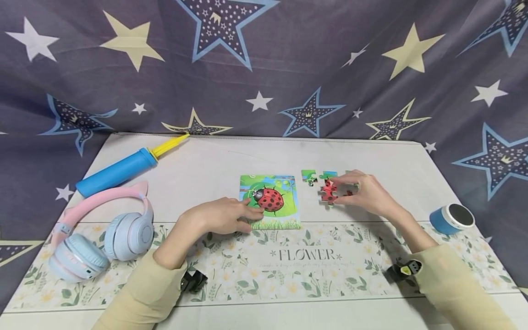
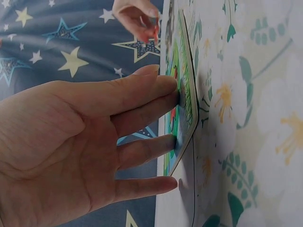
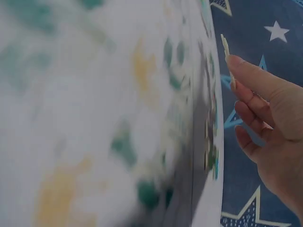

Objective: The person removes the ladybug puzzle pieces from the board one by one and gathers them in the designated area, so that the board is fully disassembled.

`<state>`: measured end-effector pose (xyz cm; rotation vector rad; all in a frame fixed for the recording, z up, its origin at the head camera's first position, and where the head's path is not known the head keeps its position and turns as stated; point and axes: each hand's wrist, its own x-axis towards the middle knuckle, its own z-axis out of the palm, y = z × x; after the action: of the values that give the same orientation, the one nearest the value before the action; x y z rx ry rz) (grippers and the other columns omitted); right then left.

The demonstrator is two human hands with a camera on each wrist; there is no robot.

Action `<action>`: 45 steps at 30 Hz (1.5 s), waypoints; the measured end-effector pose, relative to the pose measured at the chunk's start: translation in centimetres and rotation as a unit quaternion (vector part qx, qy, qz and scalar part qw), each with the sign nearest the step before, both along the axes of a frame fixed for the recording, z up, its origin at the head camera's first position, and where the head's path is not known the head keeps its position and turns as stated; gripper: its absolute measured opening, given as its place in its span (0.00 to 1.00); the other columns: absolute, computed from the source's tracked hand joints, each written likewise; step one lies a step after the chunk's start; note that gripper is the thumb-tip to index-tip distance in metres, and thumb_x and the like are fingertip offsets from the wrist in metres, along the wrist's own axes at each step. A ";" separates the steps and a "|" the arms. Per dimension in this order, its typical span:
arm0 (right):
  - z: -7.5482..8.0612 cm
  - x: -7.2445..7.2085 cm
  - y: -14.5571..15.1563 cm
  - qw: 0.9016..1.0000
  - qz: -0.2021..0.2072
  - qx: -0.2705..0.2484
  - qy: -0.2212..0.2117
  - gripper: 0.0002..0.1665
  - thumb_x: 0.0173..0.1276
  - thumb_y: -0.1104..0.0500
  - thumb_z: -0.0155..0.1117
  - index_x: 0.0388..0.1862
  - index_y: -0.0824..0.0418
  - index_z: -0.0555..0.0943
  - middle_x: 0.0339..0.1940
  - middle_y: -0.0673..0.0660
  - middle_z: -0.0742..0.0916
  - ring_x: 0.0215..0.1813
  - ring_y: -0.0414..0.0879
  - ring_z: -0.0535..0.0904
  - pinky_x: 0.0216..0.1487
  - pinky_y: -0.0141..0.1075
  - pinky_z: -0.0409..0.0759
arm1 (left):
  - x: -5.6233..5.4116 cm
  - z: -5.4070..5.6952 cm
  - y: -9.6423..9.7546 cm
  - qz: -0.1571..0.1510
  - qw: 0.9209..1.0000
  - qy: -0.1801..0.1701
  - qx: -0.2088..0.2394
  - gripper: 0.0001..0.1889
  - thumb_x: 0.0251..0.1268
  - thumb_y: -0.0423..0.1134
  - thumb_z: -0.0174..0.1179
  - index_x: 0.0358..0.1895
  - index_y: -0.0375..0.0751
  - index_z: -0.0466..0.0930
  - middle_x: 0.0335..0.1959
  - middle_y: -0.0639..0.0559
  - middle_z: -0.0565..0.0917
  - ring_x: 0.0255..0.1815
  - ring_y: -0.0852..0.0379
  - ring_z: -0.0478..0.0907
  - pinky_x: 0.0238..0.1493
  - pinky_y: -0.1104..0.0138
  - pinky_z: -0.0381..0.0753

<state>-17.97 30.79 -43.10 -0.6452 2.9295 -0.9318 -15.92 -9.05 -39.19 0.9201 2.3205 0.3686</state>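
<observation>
A square ladybug picture board (image 1: 291, 206) lies flat on the table, its ladybug facing up. My left hand (image 1: 220, 215) rests its fingertips on the board's left side; in the left wrist view its fingers (image 2: 142, 153) are straight and spread. Between thumb and fingertips, my right hand (image 1: 369, 192) pinches a red, black-spotted puzzle piece (image 1: 327, 193). Seen edge-on in the right wrist view, that puzzle piece (image 3: 225, 46) is thin and raised off the table. Several other pieces lie right of the board, including a green one (image 1: 307, 176); the right hand partly hides some.
At the left lie pink-and-blue headphones (image 1: 128, 236) and a blue hand pump (image 1: 117, 173) with a yellow nozzle. A blue-and-white cylinder (image 1: 449, 220) stands at the right. A floral mat (image 1: 305, 275) runs across the table; a starry curtain (image 1: 255, 78) hangs behind.
</observation>
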 end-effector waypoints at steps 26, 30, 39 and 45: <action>-1.3 -0.2 1.5 1.000 -0.013 0.013 -0.009 0.30 0.55 0.57 0.83 0.58 0.57 0.88 0.53 0.57 0.91 0.61 0.57 0.81 0.64 0.60 0.78 | 0.4 0.4 -0.1 0.014 1.000 -0.005 -0.002 0.26 0.77 0.45 0.59 0.75 0.53 0.72 0.81 0.59 0.66 0.87 0.43 0.49 0.84 0.46 0.55; -1.0 -0.3 1.4 1.000 -0.028 -0.003 0.008 0.23 0.62 0.57 0.79 0.57 0.57 0.88 0.53 0.56 0.91 0.61 0.56 0.81 0.63 0.59 0.78 | 0.3 0.4 -0.1 0.015 1.000 -0.006 -0.001 0.26 0.77 0.45 0.59 0.75 0.54 0.72 0.81 0.59 0.65 0.86 0.43 0.50 0.84 0.45 0.55; 1.3 -1.4 -2.8 0.992 -0.078 -0.088 0.053 0.19 0.73 0.56 0.69 0.61 0.55 0.86 0.49 0.57 0.92 0.49 0.47 0.85 0.51 0.36 0.83 | 0.7 0.6 0.2 0.013 1.000 0.007 -0.005 0.27 0.77 0.46 0.58 0.77 0.50 0.70 0.81 0.55 0.65 0.87 0.43 0.49 0.85 0.46 0.53; 2.4 -1.4 -7.5 0.992 -0.038 -0.119 0.038 0.19 0.72 0.59 0.70 0.61 0.56 0.86 0.47 0.57 0.92 0.47 0.44 0.86 0.50 0.31 0.83 | 1.2 0.3 0.6 -0.004 0.999 0.042 0.018 0.27 0.78 0.44 0.57 0.76 0.44 0.71 0.79 0.49 0.68 0.85 0.41 0.55 0.83 0.45 0.56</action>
<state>-19.37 23.33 -40.70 -0.5907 2.9527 -1.3065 -14.76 -8.48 -38.87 0.9793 2.3918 0.3762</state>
